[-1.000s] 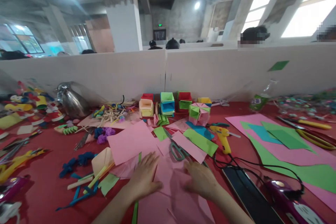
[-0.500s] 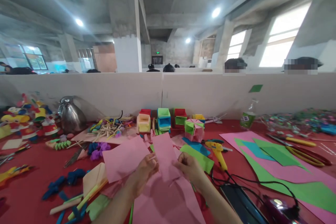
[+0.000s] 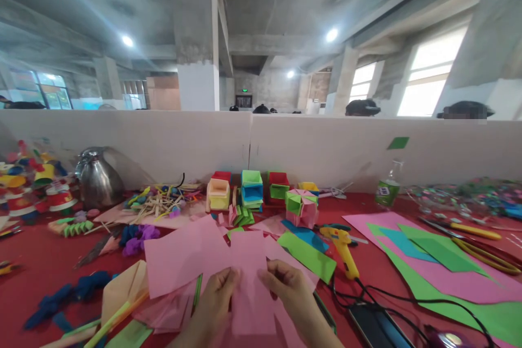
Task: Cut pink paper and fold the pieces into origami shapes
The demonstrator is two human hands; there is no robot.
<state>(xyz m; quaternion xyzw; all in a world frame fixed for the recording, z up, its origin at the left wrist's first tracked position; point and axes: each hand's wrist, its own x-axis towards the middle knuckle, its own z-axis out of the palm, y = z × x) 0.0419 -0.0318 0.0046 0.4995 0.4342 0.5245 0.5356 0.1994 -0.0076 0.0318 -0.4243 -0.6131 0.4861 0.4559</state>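
A narrow pink paper strip stands lengthwise between my hands, over more pink sheets. My left hand pinches its left edge with thumb and fingers. On the opposite edge, my right hand is closed with the thumb against the paper. A larger pink sheet lies just left of the strip, with a pile of pink pieces below it. To the right of my right hand are a green paper strip and a yellow glue gun.
Folded paper boxes stand along the white partition. A metal jug is at left, a bottle at right. Coloured sheets and scissors lie on the right. A black cable runs near a phone.
The pink strip has come down and straightened upright, toward me. Both hands have moved lower with it, and the camera view has shifted slightly.
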